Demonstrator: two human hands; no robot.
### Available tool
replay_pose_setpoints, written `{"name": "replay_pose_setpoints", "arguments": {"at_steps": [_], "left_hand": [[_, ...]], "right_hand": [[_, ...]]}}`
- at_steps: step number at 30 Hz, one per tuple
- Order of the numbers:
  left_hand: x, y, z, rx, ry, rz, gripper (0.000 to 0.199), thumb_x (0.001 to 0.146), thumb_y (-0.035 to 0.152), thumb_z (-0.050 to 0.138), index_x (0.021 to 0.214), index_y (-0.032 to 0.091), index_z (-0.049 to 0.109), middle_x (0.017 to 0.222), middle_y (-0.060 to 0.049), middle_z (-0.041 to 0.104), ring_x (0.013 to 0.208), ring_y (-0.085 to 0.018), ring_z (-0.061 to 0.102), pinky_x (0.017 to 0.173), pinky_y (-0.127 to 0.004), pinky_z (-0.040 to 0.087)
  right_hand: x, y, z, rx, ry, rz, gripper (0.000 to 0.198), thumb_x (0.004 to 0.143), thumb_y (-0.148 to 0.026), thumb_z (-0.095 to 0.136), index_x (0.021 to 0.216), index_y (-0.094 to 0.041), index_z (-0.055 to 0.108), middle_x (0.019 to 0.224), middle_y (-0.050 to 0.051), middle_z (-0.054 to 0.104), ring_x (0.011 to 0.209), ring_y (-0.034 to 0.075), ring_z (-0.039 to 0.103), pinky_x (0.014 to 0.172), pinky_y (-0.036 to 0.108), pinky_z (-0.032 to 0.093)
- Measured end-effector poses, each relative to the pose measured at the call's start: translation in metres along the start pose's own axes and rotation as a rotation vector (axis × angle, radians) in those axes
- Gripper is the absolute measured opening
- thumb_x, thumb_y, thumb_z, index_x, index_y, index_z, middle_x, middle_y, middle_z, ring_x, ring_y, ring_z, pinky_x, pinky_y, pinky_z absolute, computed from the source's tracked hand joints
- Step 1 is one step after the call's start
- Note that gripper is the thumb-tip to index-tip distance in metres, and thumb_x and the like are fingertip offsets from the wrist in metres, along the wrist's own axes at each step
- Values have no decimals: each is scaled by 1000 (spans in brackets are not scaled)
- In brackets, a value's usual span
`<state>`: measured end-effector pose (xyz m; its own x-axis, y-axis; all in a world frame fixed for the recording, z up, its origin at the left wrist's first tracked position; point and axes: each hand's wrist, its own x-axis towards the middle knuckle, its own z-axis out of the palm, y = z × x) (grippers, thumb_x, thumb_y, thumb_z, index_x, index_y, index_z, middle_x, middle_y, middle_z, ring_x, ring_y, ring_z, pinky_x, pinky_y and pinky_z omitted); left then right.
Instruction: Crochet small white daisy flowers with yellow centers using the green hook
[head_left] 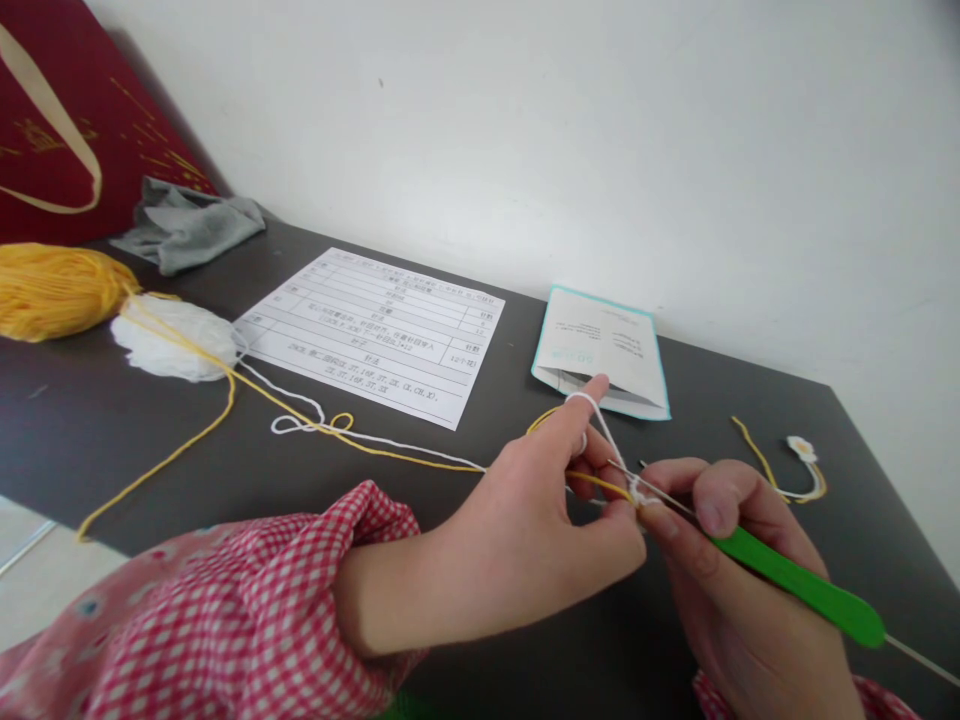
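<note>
My right hand (750, 560) is closed round a crochet hook with a green handle (795, 583). The thin metal shaft points left, its tip at a small white and yellow crochet piece (636, 493). My left hand (525, 510) pinches that piece between thumb and a finger. White yarn (602, 418) loops over its raised index finger and runs down to the work. A yellow strand (600, 481) passes beneath the fingers. Both strands trail left across the table to a white yarn ball (174, 340) and a yellow yarn skein (60, 290). The left fingertips are partly hidden.
On the dark table (360, 640) lie a printed sheet (375, 335) and a white packet with a turquoise edge (600, 345). A small crocheted flower with tails (802, 450) lies right. Grey cloth (195, 228) and a red bag (67, 120) are back left, by the wall.
</note>
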<state>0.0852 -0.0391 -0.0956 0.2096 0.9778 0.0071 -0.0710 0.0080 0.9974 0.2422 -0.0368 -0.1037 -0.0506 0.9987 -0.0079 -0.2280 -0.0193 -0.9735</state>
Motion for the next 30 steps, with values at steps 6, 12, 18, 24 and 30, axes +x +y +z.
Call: {"name": "replay_pose_setpoints", "arguments": {"at_steps": [6, 12, 18, 24, 30], "left_hand": [[-1, -4, 2, -68, -27, -26, 62, 77, 11, 59, 139, 15, 51, 78, 7, 53, 65, -8, 51, 90, -34, 48], [-1, -4, 3, -306, -40, -84, 65, 80, 14, 62, 142, 18, 46, 77, 7, 51, 64, -8, 47, 84, -35, 48], [-1, 3, 2, -316, -21, -65, 73, 79, 16, 66, 146, 13, 39, 82, 5, 52, 75, -11, 51, 82, -33, 48], [-2, -4, 3, -159, 5, -15, 76, 82, 11, 61, 152, 16, 33, 93, 2, 60, 86, -12, 60, 83, -29, 51], [-2, -5, 3, -188, -6, -68, 79, 80, 10, 63, 153, 18, 33, 90, 3, 59, 81, -12, 58, 80, -31, 51]], "right_hand": [[1, -3, 1, 73, 1, 70, 35, 66, -19, 89, 64, -23, 55, 71, -3, 70, 67, 11, 66, 66, 16, 57], [2, -2, 0, 149, -1, 153, 34, 68, -20, 87, 66, -23, 53, 69, -3, 65, 66, 12, 62, 64, 18, 56], [3, -1, -1, 127, -4, 101, 34, 69, -19, 87, 66, -23, 54, 72, -3, 67, 70, 11, 66, 69, 17, 57], [1, 1, -5, 21, -25, 9, 31, 71, -20, 87, 67, -23, 56, 78, -4, 70, 72, 10, 67, 69, 14, 57], [-2, -1, -7, -98, -46, -60, 28, 77, -16, 83, 69, -24, 57, 82, -4, 72, 72, 9, 66, 66, 12, 55]]}}
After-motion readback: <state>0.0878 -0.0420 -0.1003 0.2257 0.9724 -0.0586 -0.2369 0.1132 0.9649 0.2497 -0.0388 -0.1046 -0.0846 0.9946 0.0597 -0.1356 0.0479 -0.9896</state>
